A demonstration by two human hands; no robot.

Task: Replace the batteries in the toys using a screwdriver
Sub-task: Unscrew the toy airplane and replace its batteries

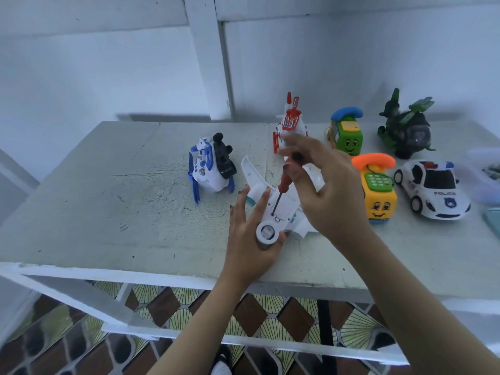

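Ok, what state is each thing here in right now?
white plane: belly up, held by left hand.
screwdriver: gripped by right hand, tip on the plane's underside.
blue helicopter: tipped over, wheels showing.
police car: on its wheels.
yellow phone toy: upright.
green phone toy: upright.
green helicopter: upright.
red helicopter: partly hidden.

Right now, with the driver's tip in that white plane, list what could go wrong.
1. The screwdriver leans at an angle in the right hand; its tip may slip toward the left hand gripping the white plane.
2. Any freed screw could roll off the table, whose front edge is close.
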